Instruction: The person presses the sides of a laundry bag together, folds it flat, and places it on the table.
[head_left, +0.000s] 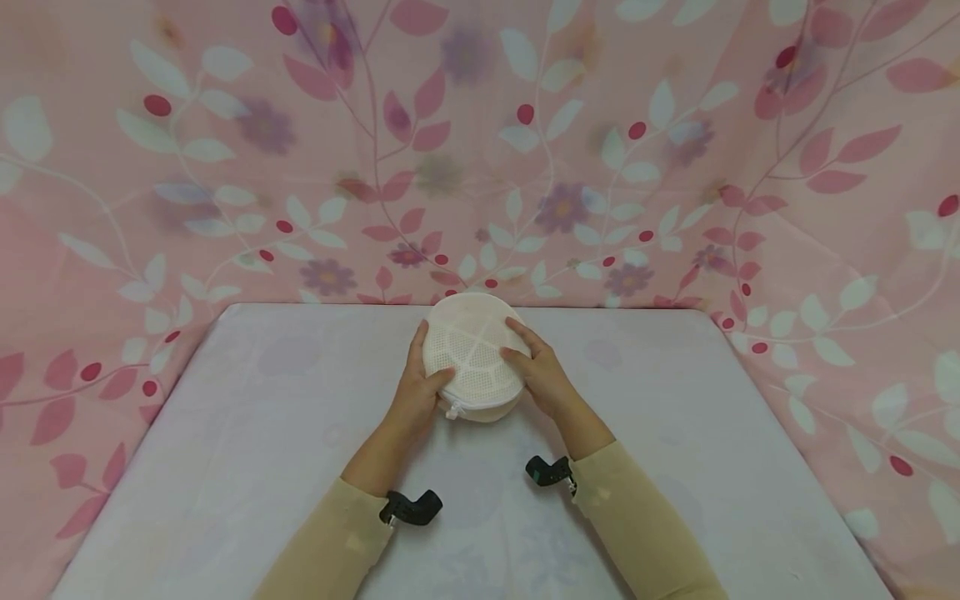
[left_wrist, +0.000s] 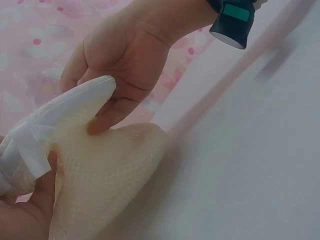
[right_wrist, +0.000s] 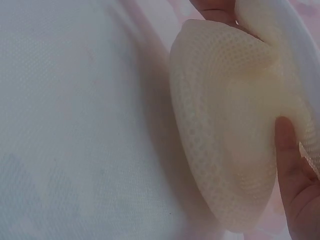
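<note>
A round cream mesh laundry bag with a zipped rim is held up between both hands above the far part of the table. My left hand grips its left side, thumb on the mesh face. My right hand holds the right side, thumb and a finger lying over the face. In the left wrist view, the bag's soft mesh side bulges below the white zip band, and a white tab hangs from the band. The right wrist view shows the rounded, dented mesh underside.
A white cloth covers the table. Pink leaf-patterned fabric hangs behind it and along both sides. Black wrist cameras sit at the cuffs of the beige sleeves.
</note>
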